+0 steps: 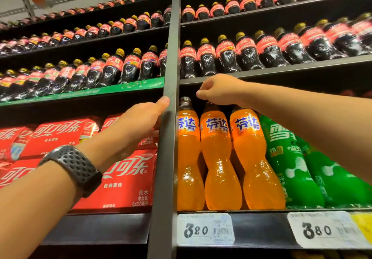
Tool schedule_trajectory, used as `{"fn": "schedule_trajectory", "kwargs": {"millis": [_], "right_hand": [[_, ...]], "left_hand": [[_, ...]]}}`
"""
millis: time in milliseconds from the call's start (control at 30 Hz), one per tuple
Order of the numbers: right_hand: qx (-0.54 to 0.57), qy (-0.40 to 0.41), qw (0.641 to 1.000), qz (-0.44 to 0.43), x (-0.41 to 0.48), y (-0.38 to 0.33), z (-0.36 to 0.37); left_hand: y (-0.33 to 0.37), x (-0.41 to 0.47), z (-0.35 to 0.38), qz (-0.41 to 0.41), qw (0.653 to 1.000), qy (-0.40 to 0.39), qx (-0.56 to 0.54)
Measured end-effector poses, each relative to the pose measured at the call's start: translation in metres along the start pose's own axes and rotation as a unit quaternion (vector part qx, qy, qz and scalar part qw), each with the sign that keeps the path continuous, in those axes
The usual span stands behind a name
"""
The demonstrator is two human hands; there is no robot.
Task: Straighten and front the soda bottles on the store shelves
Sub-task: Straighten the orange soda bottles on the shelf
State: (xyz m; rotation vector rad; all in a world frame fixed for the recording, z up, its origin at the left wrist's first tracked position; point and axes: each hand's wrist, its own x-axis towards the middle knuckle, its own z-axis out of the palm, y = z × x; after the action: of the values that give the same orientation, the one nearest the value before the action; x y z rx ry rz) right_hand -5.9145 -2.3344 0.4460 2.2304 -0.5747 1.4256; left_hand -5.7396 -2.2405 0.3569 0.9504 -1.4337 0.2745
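Observation:
Three orange soda bottles stand in a row on the right shelf: the left one (188, 158) with its dark cap showing, the middle one (219, 158) and the right one (254, 158), blue labels facing out. My right hand (219, 92) reaches in from the right, and its curled fingers hold the top of the middle orange bottle, hiding its cap. My left hand (138, 123), with a dark watch on the wrist, rests against the grey shelf upright (167, 158). Its thumb lies along the post, and its fingertips are hidden behind it.
Green soda bottles (287, 158) stand to the right of the orange ones. Red cola can packs (122, 180) fill the left bay. Rows of dark cola bottles (227, 57) line the shelves above. Price tags (205, 229) hang on the shelf edge below.

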Motion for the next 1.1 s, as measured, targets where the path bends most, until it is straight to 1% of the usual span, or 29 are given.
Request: {"fn": "schedule_trajectory", "kwargs": {"millis": [67, 133, 267, 333, 367, 400, 467, 500, 600, 700, 800, 933, 1033, 1067, 1100], "right_hand": [[-0.029, -0.030, 0.999, 0.004, -0.006, 0.008, -0.004], [-0.050, -0.034, 0.998, 0.002, -0.009, 0.012, -0.004], [-0.056, -0.008, 0.998, -0.018, -0.008, 0.012, 0.000], [-0.069, -0.006, 0.997, -0.023, -0.008, 0.012, 0.002], [-0.074, -0.005, 0.997, -0.024, -0.008, 0.012, 0.003], [-0.077, -0.004, 0.997, -0.025, -0.009, 0.013, 0.002], [-0.077, -0.002, 0.997, -0.031, -0.012, 0.017, 0.001], [-0.073, 0.002, 0.997, -0.034, -0.014, 0.019, 0.000], [-0.062, 0.032, 0.997, -0.046, -0.020, 0.023, -0.004], [-0.048, 0.068, 0.995, -0.060, -0.026, 0.023, -0.006], [-0.036, 0.101, 0.992, -0.069, -0.032, 0.025, -0.009], [-0.030, 0.114, 0.990, -0.076, -0.040, 0.033, -0.009], [-0.048, 0.118, 0.990, -0.057, -0.042, 0.041, -0.009], [-0.055, 0.125, 0.989, -0.048, -0.043, 0.044, -0.011], [-0.064, 0.131, 0.989, -0.037, -0.045, 0.047, -0.014]], "left_hand": [[0.007, -0.003, 0.000, -0.036, 0.998, -0.039, 0.016], [0.012, -0.007, 0.002, -0.060, 0.997, -0.058, 0.002], [0.016, -0.011, 0.005, -0.102, 0.992, -0.064, -0.043], [0.016, -0.012, 0.006, -0.110, 0.992, -0.053, -0.036], [0.015, -0.014, 0.007, -0.098, 0.994, -0.043, -0.006], [0.012, -0.016, 0.008, -0.076, 0.996, -0.022, 0.047], [0.004, -0.028, 0.011, -0.026, 0.988, 0.029, 0.151], [-0.001, -0.038, 0.015, -0.005, 0.984, 0.031, 0.173], [-0.020, -0.069, 0.030, 0.047, 0.978, 0.017, 0.201], [-0.037, -0.092, 0.045, 0.077, 0.963, 0.063, 0.249], [-0.042, -0.100, 0.051, 0.084, 0.958, 0.094, 0.256], [-0.039, -0.101, 0.051, 0.075, 0.955, 0.105, 0.269], [-0.037, -0.103, 0.052, 0.067, 0.955, 0.099, 0.272], [-0.035, -0.104, 0.052, 0.066, 0.952, 0.105, 0.280], [-0.032, -0.105, 0.052, 0.081, 0.943, 0.120, 0.300]]}}
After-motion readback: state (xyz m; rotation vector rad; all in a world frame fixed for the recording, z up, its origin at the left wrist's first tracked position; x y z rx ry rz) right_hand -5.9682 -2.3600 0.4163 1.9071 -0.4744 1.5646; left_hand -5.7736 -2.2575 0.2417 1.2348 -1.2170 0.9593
